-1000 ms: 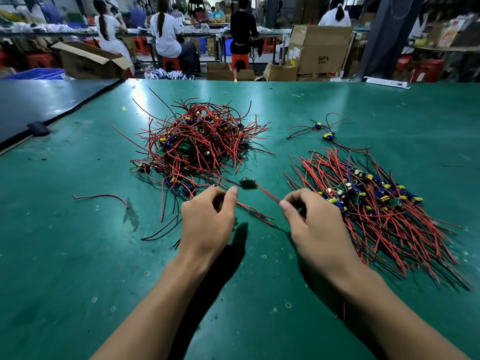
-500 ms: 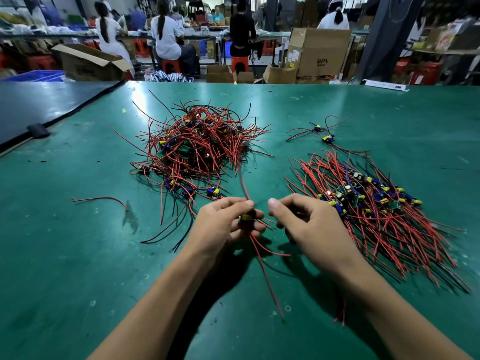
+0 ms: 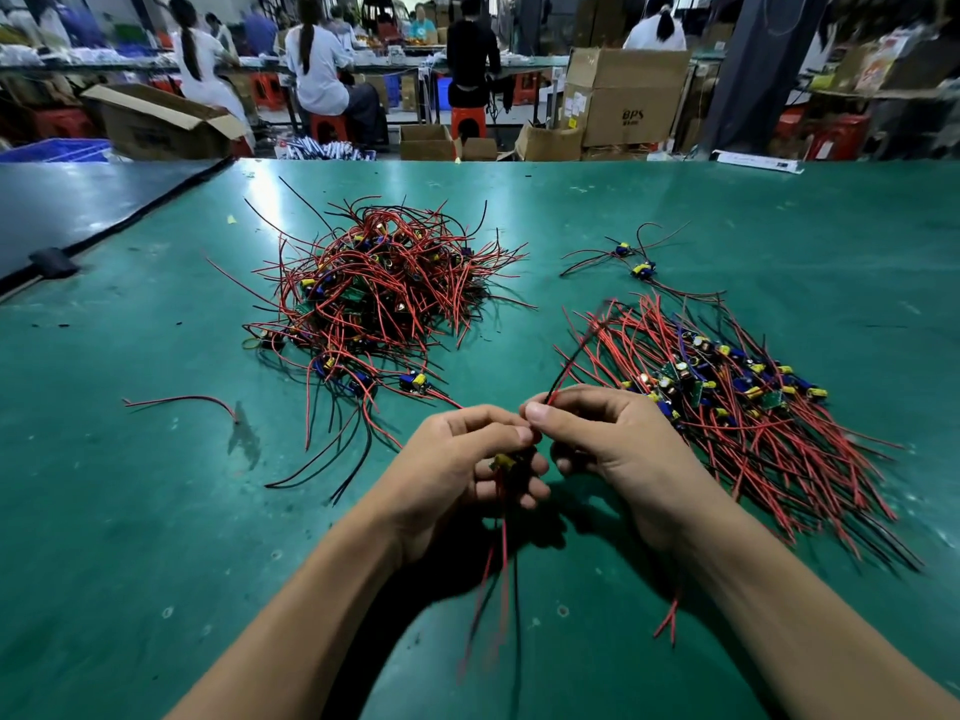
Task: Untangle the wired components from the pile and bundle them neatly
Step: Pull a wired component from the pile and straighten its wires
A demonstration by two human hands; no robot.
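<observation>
A tangled pile of red and black wires with small yellow and blue parts lies left of centre on the green table. An aligned bundle of the same wired components lies at the right. My left hand grips one wired component, its red and black leads hanging blurred toward me. My right hand pinches that component's upper red and black wires, which stick up and to the right. The two hands touch at the fingertips above the table.
Two separate wired parts lie behind the bundle. A loose red wire lies at the left. A black strip divides the green mat from a darker table. Cardboard boxes and seated people are beyond the far edge.
My hands pulled one component out of the tangled pile and drew it toward me. They came together, and its leads now hang down from my left hand while my right hand pinches the upper wires.
</observation>
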